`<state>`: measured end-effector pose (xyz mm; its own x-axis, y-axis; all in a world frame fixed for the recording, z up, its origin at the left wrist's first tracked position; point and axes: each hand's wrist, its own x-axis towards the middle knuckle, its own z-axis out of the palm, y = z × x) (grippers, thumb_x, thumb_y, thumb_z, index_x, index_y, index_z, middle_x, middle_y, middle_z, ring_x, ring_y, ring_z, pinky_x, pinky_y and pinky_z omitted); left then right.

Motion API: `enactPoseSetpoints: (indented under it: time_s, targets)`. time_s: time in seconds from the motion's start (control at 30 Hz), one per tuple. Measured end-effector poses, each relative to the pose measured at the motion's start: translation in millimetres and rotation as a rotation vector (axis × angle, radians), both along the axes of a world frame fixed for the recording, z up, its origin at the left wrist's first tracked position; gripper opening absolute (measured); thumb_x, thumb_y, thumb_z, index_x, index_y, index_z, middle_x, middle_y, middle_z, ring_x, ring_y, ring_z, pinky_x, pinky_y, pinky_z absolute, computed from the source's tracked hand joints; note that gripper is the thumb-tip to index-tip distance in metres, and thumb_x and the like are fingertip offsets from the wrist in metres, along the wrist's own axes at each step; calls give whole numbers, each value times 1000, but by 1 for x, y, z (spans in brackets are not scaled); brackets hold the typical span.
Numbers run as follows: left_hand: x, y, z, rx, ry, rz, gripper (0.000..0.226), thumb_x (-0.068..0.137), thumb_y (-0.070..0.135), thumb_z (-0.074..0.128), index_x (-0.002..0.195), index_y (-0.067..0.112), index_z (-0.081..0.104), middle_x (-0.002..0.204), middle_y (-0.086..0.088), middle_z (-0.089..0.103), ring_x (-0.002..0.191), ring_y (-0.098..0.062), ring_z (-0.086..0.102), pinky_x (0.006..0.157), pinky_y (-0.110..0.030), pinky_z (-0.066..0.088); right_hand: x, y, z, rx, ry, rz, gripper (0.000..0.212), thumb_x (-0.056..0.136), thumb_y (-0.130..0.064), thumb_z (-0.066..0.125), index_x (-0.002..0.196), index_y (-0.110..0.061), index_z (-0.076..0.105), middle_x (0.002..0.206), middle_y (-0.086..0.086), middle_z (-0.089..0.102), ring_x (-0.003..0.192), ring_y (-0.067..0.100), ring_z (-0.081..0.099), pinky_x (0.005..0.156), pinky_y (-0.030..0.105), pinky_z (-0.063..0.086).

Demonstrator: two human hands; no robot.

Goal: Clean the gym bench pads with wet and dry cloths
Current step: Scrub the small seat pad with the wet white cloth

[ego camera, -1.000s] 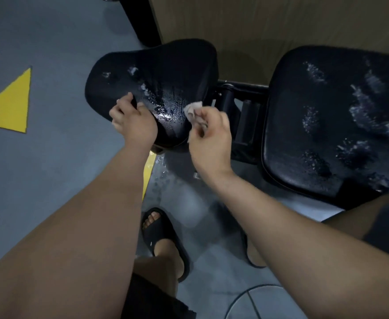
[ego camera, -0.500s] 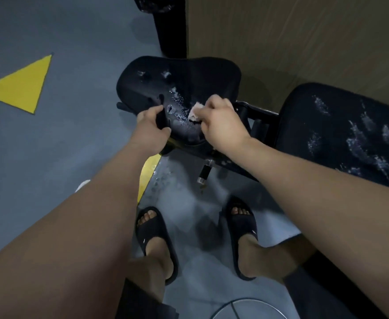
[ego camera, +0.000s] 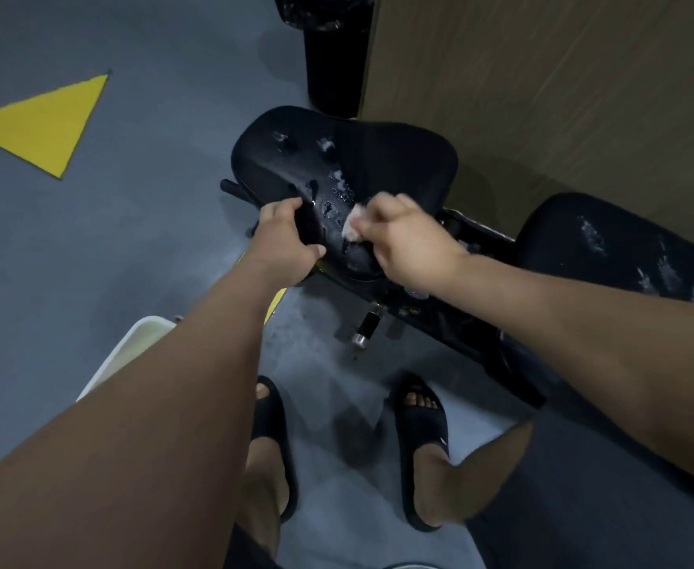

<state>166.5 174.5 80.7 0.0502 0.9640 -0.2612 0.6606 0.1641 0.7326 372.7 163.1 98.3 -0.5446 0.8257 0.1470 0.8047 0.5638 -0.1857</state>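
A black seat pad (ego camera: 394,158) with water drops and foam stands ahead of me. My left hand (ego camera: 286,242) grips its near left edge, thumb under the rim. My right hand (ego camera: 409,236) is closed on a small white cloth (ego camera: 353,223) and presses it against the pad's near part. To the right lies the larger black bench pad (ego camera: 624,256), streaked with wet patches.
A white basin's rim (ego camera: 132,347) shows under my left forearm. A black bin (ego camera: 333,55) stands behind the seat pad beside a wooden wall panel (ego camera: 563,88). The bench's black frame with an adjustment pin (ego camera: 368,326) is below the pads. My feet wear black slides.
My view has pulled back and tilted down, so both feet and the basin show. My right hand has brought the cloth from beside the pad onto its wet surface. My left hand still holds the edge.
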Motion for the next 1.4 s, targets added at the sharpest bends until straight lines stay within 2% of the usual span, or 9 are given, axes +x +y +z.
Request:
enactPoseSetpoints:
  time_s: [0.13, 0.33, 0.53, 0.73, 0.93, 1.1, 1.17, 1.3, 1.4]
  targets:
    - [-2, 4, -1, -2, -4, 3, 82, 85, 14, 79, 153, 14, 33, 155, -8, 25, 139, -24, 39, 111, -25, 30, 5, 5, 10, -21, -108, 261, 38, 88, -7, 49, 121, -10, 68, 101, 11, 55, 82, 31, 51, 73, 41, 53]
    - [-6, 8, -3, -9, -9, -7, 83, 84, 14, 80, 152, 15, 34, 157, -7, 25, 139, -23, 39, 103, -19, 28, 0, 46, 5, 57, -23, 12, 34, 88, -2, 55, 115, -9, 73, 96, 15, 56, 81, 38, 53, 70, 47, 53]
    - [-11, 8, -9, -14, -46, 7, 83, 82, 16, 83, 151, 21, 36, 164, -4, 19, 151, -18, 24, 108, -19, 22, 13, 21, 19, -55, -60, 359, 41, 95, -15, 41, 121, -9, 71, 99, 12, 57, 79, 33, 53, 70, 41, 52]
    - [-13, 9, -10, -21, -39, -3, 85, 83, 17, 83, 152, 23, 34, 167, -4, 14, 154, -20, 18, 111, -23, 20, -8, 76, 15, 28, -28, -25, 35, 94, -13, 46, 114, -7, 74, 102, 17, 58, 89, 41, 54, 79, 47, 53]
    - [-14, 9, -11, -18, -38, 0, 91, 83, 19, 84, 155, 22, 29, 168, -2, 11, 152, -22, 25, 114, -29, 26, 3, 38, 12, -13, -36, 264, 43, 93, -14, 38, 119, -8, 72, 99, 14, 57, 79, 34, 52, 70, 37, 47]
    - [-12, 12, -9, -32, 3, 9, 105, 81, 21, 85, 161, 17, 17, 169, -3, 10, 153, -23, 23, 114, -27, 25, -12, 91, 12, 44, -51, 39, 40, 93, -11, 43, 119, -8, 72, 104, 18, 57, 87, 41, 54, 75, 50, 54]
    - [-12, 14, -9, -32, 18, 5, 106, 80, 23, 86, 161, 16, 17, 168, -3, 11, 152, -22, 24, 115, -27, 25, -19, 91, 8, 41, -29, -32, 36, 92, -7, 48, 118, -7, 73, 103, 17, 57, 87, 39, 53, 76, 48, 54]
    - [-13, 17, -8, -23, 29, 24, 105, 76, 24, 89, 158, 17, 24, 162, 0, 21, 144, -23, 37, 107, -27, 33, -6, 46, 3, 20, 13, 144, 47, 89, -14, 36, 117, -8, 72, 101, 14, 56, 82, 35, 52, 71, 38, 49]
    - [-13, 17, -7, -28, 35, 20, 106, 75, 25, 90, 158, 16, 25, 161, 0, 21, 144, -23, 37, 113, -32, 34, -2, 55, 4, 28, -27, 193, 43, 91, -14, 38, 118, -9, 71, 101, 14, 56, 82, 34, 52, 70, 42, 52]
